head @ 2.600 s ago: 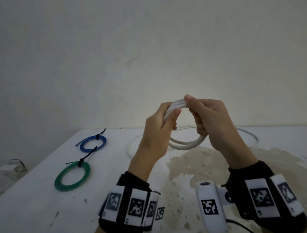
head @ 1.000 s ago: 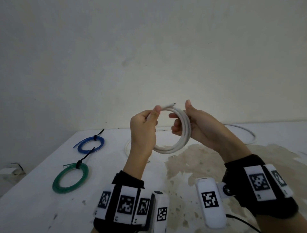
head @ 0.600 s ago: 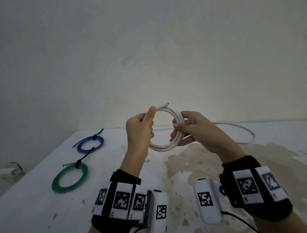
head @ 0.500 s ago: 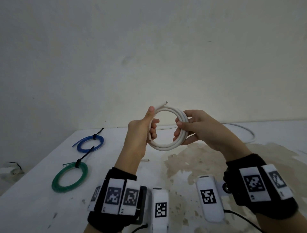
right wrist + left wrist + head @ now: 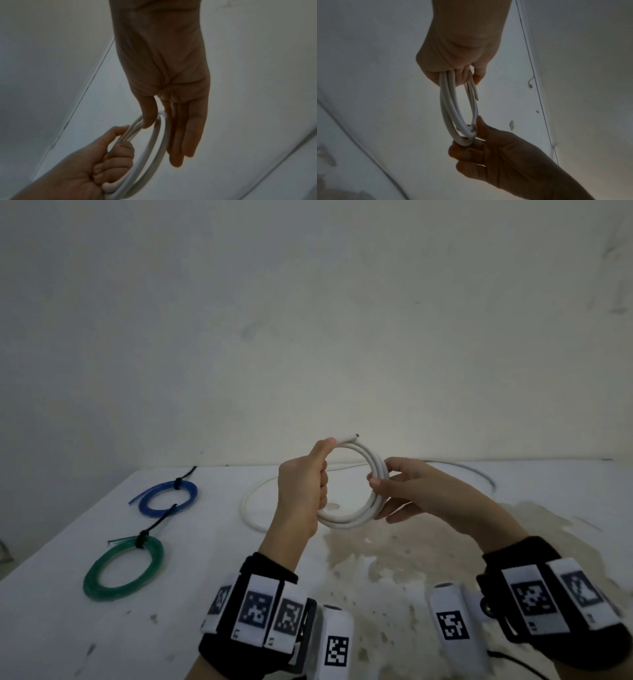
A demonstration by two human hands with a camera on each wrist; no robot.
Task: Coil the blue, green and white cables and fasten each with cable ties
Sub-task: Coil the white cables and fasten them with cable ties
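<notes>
The white cable (image 5: 356,517) is wound into a small coil held upright above the table. My left hand (image 5: 322,474) grips the coil's left side in a fist, thumb near the free end (image 5: 349,437) that sticks out on top. My right hand (image 5: 378,494) pinches the right side between thumb and nearly straight fingers. The wrist views show the same: the coil (image 5: 450,108) hanging from my left hand (image 5: 465,79), and my right hand (image 5: 154,121) pinching the coil (image 5: 152,143). A blue coil (image 5: 168,498) and a green coil (image 5: 123,570) lie at the left, each with a black tie.
The rest of the white cable lies loose on the white table (image 5: 205,594), one loop (image 5: 245,505) behind my left hand and a stretch (image 5: 479,474) at the back right. A brown stain (image 5: 411,559) covers the table's middle. A plain wall stands close behind.
My left hand went from pinching the coil's top to gripping its left side in a fist. My right hand slid to the right side and its fingers straightened. The coil sits slightly lower.
</notes>
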